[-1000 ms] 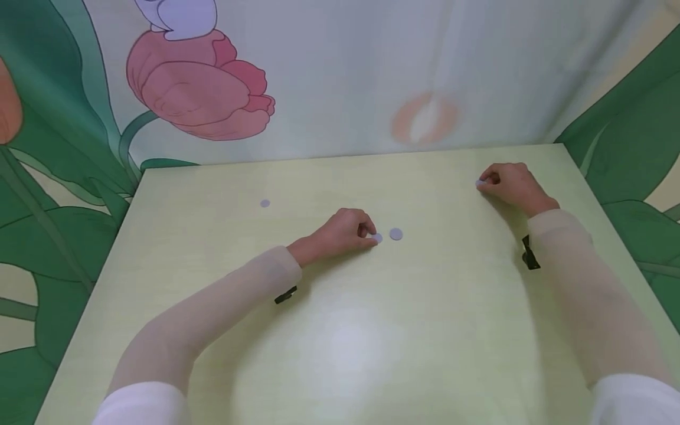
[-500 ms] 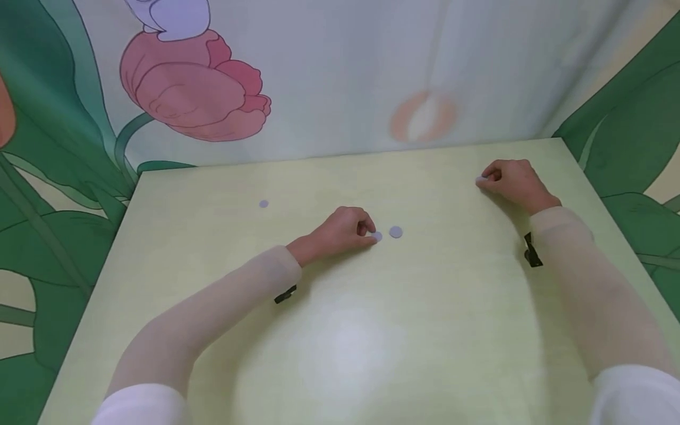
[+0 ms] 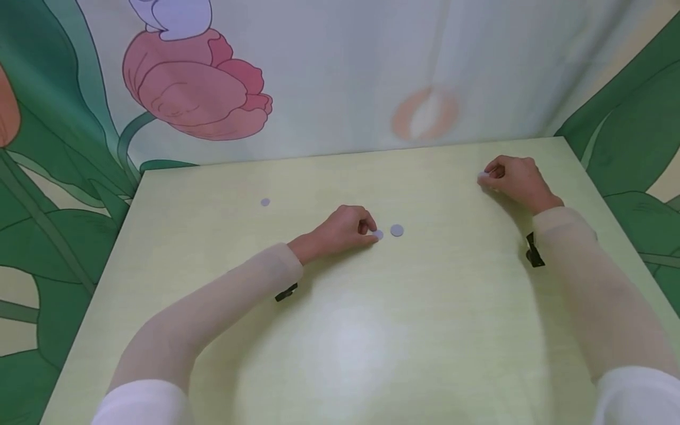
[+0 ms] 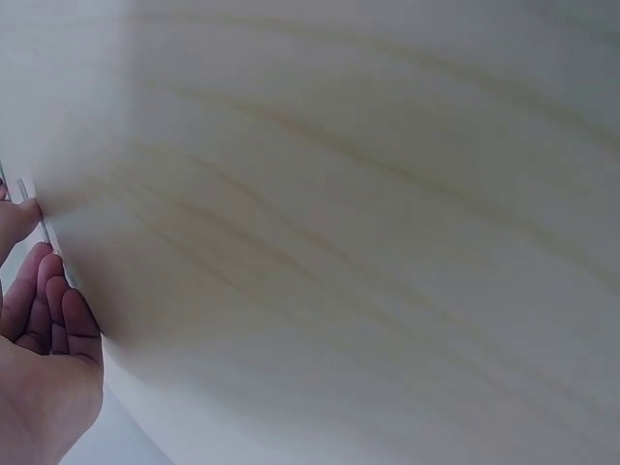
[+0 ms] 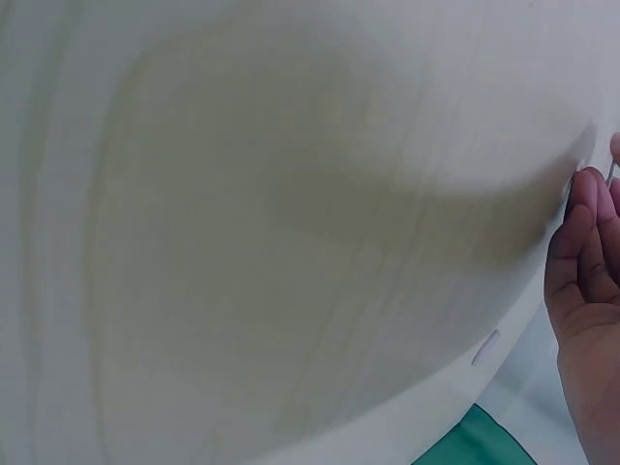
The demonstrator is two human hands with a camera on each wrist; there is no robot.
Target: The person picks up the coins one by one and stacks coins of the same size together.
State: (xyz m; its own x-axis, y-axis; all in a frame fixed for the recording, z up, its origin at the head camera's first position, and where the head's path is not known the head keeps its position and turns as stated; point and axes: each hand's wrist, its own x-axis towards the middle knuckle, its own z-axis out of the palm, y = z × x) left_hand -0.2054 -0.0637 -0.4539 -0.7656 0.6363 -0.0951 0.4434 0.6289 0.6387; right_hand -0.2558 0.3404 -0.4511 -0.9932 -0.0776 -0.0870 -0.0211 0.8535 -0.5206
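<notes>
My left hand (image 3: 344, 230) is low over the middle of the table. Its thumb and index finger pinch a small pale lavender disc (image 3: 378, 235). Just right of it, a little apart, lies a second flat disc (image 3: 396, 231). At the far right my right hand (image 3: 517, 180) pinches another disc (image 3: 482, 175), partly hidden by the fingers. A further disc (image 3: 265, 202) lies alone at the back left. In the left wrist view the left hand (image 4: 48, 349) shows at the left edge; the right wrist view has the right hand (image 5: 589, 281) at its right edge.
A pale yellow wood-grain table (image 3: 340, 330) fills the view. Behind it hangs a printed curtain (image 3: 340, 77) with a pink flower and green leaves, meeting the back edge. Black straps (image 3: 533, 251) sit at the wrists.
The head view has tilted very slightly. Both hands keep their pinch and stay almost in place, and the loose discs lie where they were.
</notes>
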